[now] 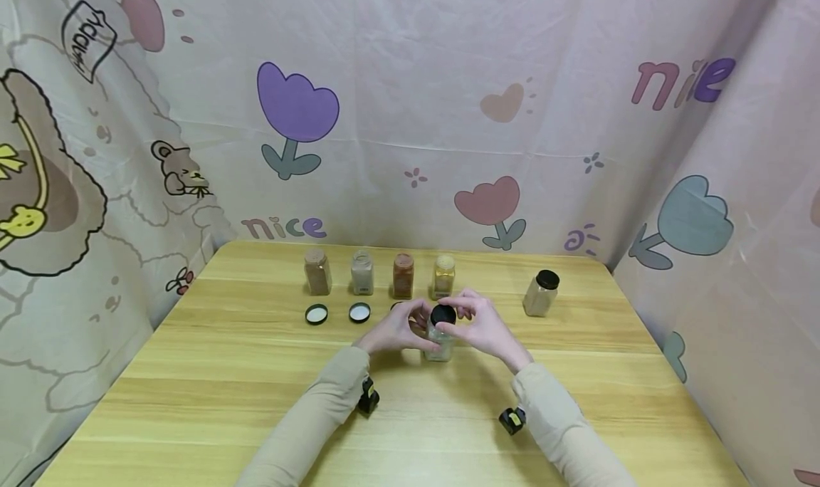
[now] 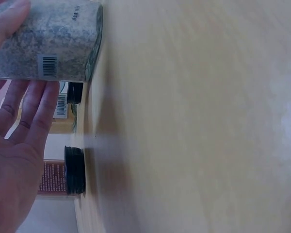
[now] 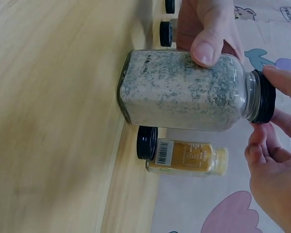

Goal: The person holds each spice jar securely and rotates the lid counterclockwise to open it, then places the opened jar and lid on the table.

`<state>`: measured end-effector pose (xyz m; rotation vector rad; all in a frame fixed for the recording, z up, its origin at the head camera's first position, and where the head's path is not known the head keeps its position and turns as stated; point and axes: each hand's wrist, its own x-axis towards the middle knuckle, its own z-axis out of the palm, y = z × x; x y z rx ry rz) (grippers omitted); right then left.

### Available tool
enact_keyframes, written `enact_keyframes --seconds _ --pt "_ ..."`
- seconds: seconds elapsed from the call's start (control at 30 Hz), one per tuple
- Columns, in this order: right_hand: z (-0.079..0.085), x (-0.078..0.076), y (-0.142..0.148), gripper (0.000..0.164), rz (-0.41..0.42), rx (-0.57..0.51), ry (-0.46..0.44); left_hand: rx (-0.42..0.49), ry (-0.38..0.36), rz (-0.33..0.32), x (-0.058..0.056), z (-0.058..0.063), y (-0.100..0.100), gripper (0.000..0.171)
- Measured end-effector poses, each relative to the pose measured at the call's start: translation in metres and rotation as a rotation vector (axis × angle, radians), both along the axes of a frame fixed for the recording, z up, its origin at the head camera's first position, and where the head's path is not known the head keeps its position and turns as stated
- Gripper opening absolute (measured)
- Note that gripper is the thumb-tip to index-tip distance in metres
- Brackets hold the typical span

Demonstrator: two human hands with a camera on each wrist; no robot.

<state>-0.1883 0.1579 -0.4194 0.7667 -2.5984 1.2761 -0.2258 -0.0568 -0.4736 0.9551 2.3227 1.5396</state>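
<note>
A clear glass jar of whitish-grey flecked seasoning [image 1: 439, 349] with a black lid [image 1: 443, 314] is upright near the middle of the table. My left hand [image 1: 402, 327] grips the jar's body, its thumb on the near side, as the right wrist view also shows. With fingertips and thumb, my right hand [image 1: 482, 325] pinches the rim of the black lid, which sits on the jar's neck [image 3: 252, 96]. Whether the jar's base touches the table cannot be told.
Behind stand a brown jar [image 1: 318, 275], a grey jar [image 1: 362, 276], a red jar [image 1: 403, 279] and a yellow jar [image 1: 443, 279], all lidless. Loose black lids [image 1: 317, 315] lie before them, some hidden by my hands. A lidded jar [image 1: 541, 295] stands at right on the wooden table [image 1: 192, 394].
</note>
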Motion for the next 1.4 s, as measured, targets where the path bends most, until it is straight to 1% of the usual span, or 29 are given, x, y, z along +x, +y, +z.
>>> enact_keyframes --seconds 0.13,0.23,0.33,0.47,0.6,0.87,0.97,1.07,1.17,1.3,1.4 --pt "-0.001 0.0024 -0.001 0.04 -0.022 0.01 0.061 -0.01 0.009 0.005 -0.0005 -0.0006 0.0002 0.049" --pt "-0.0003 0.0048 -0.0017 0.039 -0.042 0.006 0.077 -0.013 0.015 0.008 -0.0007 -0.0005 0.0004 0.05" --pt "0.0008 0.0054 -0.0019 0.037 -0.05 0.008 0.075 -0.008 0.014 0.006 -0.0005 -0.0003 0.0002 0.049" --pt "0.0028 0.0049 -0.0011 0.035 -0.038 0.003 0.069 -0.007 0.012 0.002 -0.0004 -0.0002 0.0001 0.049" --pt "0.0033 0.0034 0.0003 0.036 -0.019 0.003 0.061 -0.006 0.013 0.002 -0.0013 -0.0003 0.0002 0.049" --pt "0.0021 0.0017 0.002 0.037 0.005 0.02 0.046 -0.005 -0.007 -0.003 -0.0016 -0.0011 0.0001 0.049" --pt "0.0019 0.0022 0.0018 0.038 0.004 0.032 0.059 -0.003 -0.005 -0.004 -0.001 -0.0008 0.0004 0.049" --pt "0.0022 0.0036 0.0011 0.041 -0.011 0.045 0.082 0.001 -0.002 -0.002 -0.0006 -0.0002 0.0006 0.049" --pt "0.0023 0.0052 -0.0001 0.042 -0.044 0.052 0.108 0.0 0.004 0.003 -0.0004 -0.0003 0.0006 0.049" --pt "0.0019 0.0058 -0.0012 0.036 -0.073 0.041 0.122 -0.002 0.005 0.006 -0.0003 -0.0002 0.0004 0.049" --pt "0.0027 0.0055 -0.0015 0.032 -0.072 0.035 0.114 -0.002 -0.001 0.002 0.0 0.0002 0.0002 0.049"
